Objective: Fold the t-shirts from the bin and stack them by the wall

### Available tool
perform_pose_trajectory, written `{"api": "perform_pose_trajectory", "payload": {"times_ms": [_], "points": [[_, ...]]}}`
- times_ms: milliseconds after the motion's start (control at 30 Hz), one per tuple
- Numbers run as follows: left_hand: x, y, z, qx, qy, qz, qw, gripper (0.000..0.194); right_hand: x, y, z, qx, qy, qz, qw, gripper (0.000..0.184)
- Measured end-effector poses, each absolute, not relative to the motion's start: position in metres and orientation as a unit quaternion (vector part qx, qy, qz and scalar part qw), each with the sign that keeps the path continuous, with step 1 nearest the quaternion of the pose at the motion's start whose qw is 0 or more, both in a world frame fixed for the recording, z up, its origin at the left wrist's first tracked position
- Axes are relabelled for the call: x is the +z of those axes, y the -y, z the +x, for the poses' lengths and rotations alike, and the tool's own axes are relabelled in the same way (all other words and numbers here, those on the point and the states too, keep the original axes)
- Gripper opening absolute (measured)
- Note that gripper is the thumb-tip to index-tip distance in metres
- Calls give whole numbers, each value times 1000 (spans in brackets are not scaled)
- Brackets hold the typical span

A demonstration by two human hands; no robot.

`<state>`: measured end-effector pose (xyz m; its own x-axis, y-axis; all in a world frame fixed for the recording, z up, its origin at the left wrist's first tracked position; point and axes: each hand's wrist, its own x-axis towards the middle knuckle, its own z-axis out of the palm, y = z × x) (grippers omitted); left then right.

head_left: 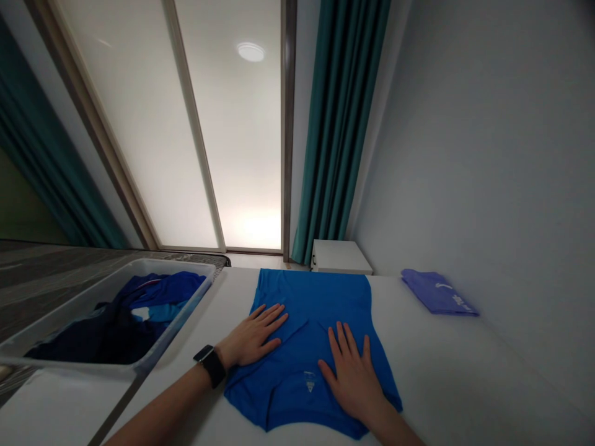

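While the left hand (253, 337) and the right hand (351, 371) lie flat, a blue shirt (302, 347) is spread beneath them

As both palms face down on the cloth, the fingers are stretched out and a little apart, so the hands are wide and grip nothing. The shirt lies on the white tabletop (446, 378), its curved neckline nearest the person and its straight edge beyond the fingertips. Shallow creases run through the cloth between the hands, and a small pale logo (310, 385) (its lettering too small to read) sits just beside the right hand, on its left. A black watch (211, 365) is strapped around the left wrist.

Well to the left of the left hand, a pale plastic tub (186, 268) holds a loose heap of dark and bright blue clothes (125, 319). Farther out to the right of the right hand, a purple folded cloth (439, 292) with white marks lies near the wall (493, 155), apart from the shirt. Past the hands, beyond the far edge of the tabletop, are a low white cabinet (343, 257), a green curtain (339, 130) and lit frosted doors (237, 142).
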<state>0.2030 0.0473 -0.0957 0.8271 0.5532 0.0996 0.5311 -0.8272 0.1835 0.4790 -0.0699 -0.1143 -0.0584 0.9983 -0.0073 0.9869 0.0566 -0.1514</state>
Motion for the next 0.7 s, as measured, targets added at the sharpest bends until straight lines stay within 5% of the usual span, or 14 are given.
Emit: {"api": "perform_pose_trajectory", "payload": {"times_ms": [333,700], "points": [[-85,-34,211,68,-308,948,49,61,-90,68,482,104,724,-682,17,83],[-88,17,209,84,-313,946,31,62,-87,92,450,94,874,-468,91,56]]}}
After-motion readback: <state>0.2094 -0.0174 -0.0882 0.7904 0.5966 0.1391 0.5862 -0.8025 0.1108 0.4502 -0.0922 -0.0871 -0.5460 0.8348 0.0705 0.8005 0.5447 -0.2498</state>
